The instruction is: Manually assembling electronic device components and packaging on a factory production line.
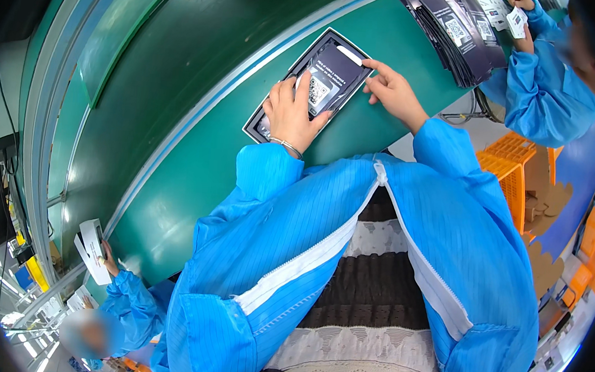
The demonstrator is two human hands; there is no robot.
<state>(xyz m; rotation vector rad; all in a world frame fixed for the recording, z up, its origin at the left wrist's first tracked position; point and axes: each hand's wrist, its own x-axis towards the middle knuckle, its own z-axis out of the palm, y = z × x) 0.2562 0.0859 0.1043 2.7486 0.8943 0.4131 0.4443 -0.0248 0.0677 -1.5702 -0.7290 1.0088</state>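
Note:
An open box [252, 128] with a dark inside and a pale rim lies slantwise on the green work surface in front of me. Inside it rests a dark printed card [335, 69] with a white square code and a white strip at its far end. My left hand [294, 116] lies on the card, fingers spread, and covers its near part. With the index finger stretched out, my right hand [397, 96] touches the box's far right corner; its other fingers are loosely bent. Neither hand grips anything that I can see.
Stacked dark printed cards [456, 37] lie at the far right, where a co-worker's hands hold a small white card [516, 23]. At the lower left another person holds a white box [93, 250]. An orange crate [508, 171] stands to the right, by cardboard pieces [547, 206].

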